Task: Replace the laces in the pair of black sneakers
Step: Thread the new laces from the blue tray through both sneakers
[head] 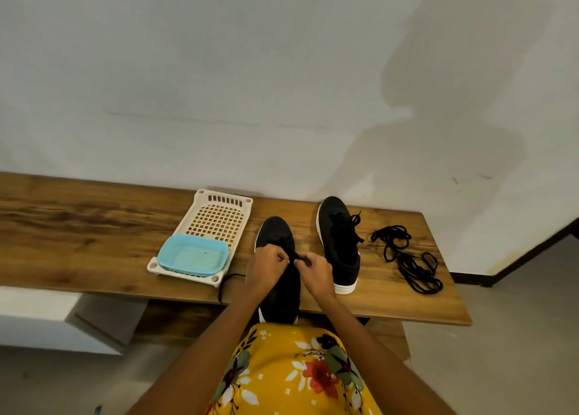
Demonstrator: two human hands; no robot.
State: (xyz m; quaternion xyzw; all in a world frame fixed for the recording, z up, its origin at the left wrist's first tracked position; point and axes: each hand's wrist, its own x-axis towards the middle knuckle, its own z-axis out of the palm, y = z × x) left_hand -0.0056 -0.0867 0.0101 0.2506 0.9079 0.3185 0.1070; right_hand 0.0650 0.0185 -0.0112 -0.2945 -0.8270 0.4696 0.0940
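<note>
Taking the near sneaker [280,267] as the landmark, which sits at the front edge of the wooden bench [94,226] with its toe pointing toward the wall: well to its left lies a white perforated tray [219,217] holding a pale blue tub [192,254], and between tray and sneaker a loose black lace end [228,281] trails over the bench edge. Over the sneaker's eyelet row, the left hand [266,265] is curled tight, pinching what looks like one strand of the lace, though the strand itself is hard to tell against the black upper. Just right of it, the right hand [315,267] pinches the lace [297,258] at the middle of the shoe, fingers bunched. The step appears to be working a lace through the eyelets; to do it well, the pinch should stay close to the lace tip, both sides should be drawn with even tension, and the trailing end should be kept from snagging on the tray. To the right of the landmark stands the second sneaker [340,242], its lace slack and untied, and farther right a heap of loose black laces [407,258] rests on the bench.
</note>
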